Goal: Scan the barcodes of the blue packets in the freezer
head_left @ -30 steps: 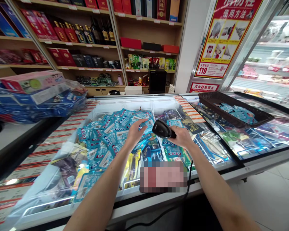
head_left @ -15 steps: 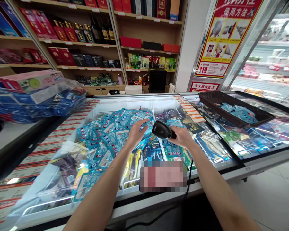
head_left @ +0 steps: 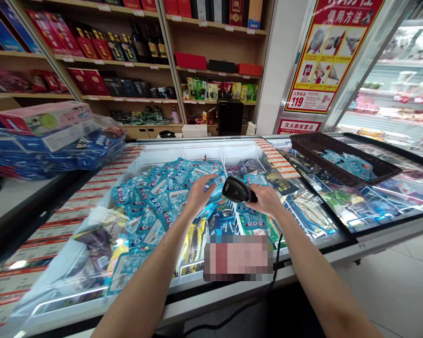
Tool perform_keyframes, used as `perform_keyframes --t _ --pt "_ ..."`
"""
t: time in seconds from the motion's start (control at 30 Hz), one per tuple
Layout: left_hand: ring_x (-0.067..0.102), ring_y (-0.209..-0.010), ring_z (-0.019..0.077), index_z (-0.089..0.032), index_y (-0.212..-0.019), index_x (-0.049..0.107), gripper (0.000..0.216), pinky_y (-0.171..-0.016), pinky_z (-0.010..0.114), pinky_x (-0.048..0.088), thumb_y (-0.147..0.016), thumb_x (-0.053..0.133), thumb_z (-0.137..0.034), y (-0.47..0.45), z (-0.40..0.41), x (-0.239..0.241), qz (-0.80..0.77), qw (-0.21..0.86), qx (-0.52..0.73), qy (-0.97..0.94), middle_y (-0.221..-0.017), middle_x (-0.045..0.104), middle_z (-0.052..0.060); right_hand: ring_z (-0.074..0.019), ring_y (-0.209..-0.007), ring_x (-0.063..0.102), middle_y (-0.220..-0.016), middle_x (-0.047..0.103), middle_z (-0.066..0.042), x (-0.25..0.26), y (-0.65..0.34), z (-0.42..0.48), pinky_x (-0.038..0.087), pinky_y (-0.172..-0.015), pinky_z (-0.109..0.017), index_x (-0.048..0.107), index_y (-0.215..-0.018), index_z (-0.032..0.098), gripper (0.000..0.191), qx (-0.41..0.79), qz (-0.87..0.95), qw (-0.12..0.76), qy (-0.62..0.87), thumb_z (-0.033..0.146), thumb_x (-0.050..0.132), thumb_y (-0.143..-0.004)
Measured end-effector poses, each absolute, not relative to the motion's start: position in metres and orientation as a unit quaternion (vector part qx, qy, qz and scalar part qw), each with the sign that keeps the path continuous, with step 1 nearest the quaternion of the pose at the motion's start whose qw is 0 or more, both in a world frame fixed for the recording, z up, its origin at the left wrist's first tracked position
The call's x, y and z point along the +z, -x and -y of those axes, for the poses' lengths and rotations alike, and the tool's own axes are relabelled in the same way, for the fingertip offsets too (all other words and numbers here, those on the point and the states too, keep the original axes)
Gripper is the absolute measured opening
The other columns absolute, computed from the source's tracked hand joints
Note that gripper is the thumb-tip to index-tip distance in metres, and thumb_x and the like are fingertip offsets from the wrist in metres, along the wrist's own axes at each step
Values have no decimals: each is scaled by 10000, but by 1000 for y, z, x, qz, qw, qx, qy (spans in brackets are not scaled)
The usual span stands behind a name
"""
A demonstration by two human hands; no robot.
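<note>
My right hand [head_left: 266, 199] is closed around a black barcode scanner [head_left: 237, 190], its head aimed left and its cable [head_left: 277, 263] trailing down over the freezer's front edge. My left hand [head_left: 199, 192] grips a blue ice-cream packet [head_left: 216, 182] and holds it up in front of the scanner. Both hands hover over an open chest freezer [head_left: 183, 152] heaped with several blue packets [head_left: 155, 197]. A blurred pinkish rectangle [head_left: 238, 258] covers part of the freezer's front rim.
A dark mesh basket [head_left: 341, 157] with a few blue packets rests on the glass lid to the right. Boxed goods in plastic wrap [head_left: 52, 136] are stacked at the left. Shelves of bottles and boxes [head_left: 127, 56] line the back wall. A glass-door fridge [head_left: 395, 84] stands at right.
My left hand has lifted the blue packet slightly and turned it toward the scanner. My right hand and the scanner have hardly moved.
</note>
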State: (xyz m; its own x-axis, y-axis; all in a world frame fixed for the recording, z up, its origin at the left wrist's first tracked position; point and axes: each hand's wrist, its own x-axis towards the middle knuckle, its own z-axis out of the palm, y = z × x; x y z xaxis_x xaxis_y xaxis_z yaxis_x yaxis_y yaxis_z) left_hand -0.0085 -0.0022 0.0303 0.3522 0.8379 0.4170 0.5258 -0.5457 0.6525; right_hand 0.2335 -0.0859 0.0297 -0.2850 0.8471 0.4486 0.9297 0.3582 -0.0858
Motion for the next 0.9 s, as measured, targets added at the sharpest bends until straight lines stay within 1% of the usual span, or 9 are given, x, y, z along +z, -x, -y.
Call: perform_keyframes --t 0.13,0.3,0.47,0.57,0.7,0.77,0.83,0.9 --pt "527 -1099 223 -272 -1173 562 360 -879 349 440 -842 456 -368 8 3 29 -431 208 380 -791 -1215 581 31 -186 -759 611 -870 660 -40 30 -234 86 384 -631 -257 559 -992 187 299 -98 797 217 556 358 592 -750" --pt "535 -1077 220 -293 -1189 545 367 -861 342 442 -848 446 -383 8 6 32 -432 206 373 -794 -1230 569 23 -176 -749 603 -861 657 -44 29 -235 86 377 -627 -251 557 -987 178 295 -97 800 220 550 377 573 -769" --pt "551 -1019 204 -256 -1178 556 369 -850 328 443 -840 447 -355 17 -2 36 -441 176 391 -788 -1166 593 43 -184 -775 609 -896 657 -50 27 -238 84 382 -640 -255 550 -1019 179 329 -112 774 226 580 401 559 -776" --pt "539 -1020 210 -228 -1153 567 355 -873 348 432 -830 441 -303 27 -11 34 -472 112 411 -772 -1117 598 54 -203 -778 616 -880 660 -51 27 -241 82 382 -637 -267 551 -1034 187 358 -132 726 220 638 441 548 -781" --pt "512 -1051 252 -194 -1183 545 378 -900 403 404 -832 421 -259 37 -14 28 -527 -17 393 -753 -1090 582 99 -220 -759 619 -851 664 -61 28 -247 81 373 -619 -279 560 -1012 194 351 -143 660 204 709 461 529 -787" --pt "477 -1105 290 -207 -1205 533 388 -903 447 384 -833 428 -244 37 -9 29 -549 -81 371 -744 -1180 539 118 -225 -770 620 -843 664 -63 28 -248 81 370 -617 -281 566 -982 198 324 -144 639 203 728 458 515 -795" --pt "408 -1194 317 -234 -1219 525 396 -938 488 343 -835 429 -215 32 -2 33 -539 -124 347 -758 -1304 465 109 -227 -781 621 -843 664 -61 28 -249 81 368 -616 -282 565 -965 205 310 -147 626 207 737 460 509 -798" --pt "368 -1247 296 -251 -1235 511 412 -978 491 310 -846 401 -172 24 4 36 -482 -129 308 -810 -1364 427 80 -227 -783 622 -841 663 -54 29 -249 81 367 -613 -281 562 -961 213 311 -149 625 211 737 470 514 -793"
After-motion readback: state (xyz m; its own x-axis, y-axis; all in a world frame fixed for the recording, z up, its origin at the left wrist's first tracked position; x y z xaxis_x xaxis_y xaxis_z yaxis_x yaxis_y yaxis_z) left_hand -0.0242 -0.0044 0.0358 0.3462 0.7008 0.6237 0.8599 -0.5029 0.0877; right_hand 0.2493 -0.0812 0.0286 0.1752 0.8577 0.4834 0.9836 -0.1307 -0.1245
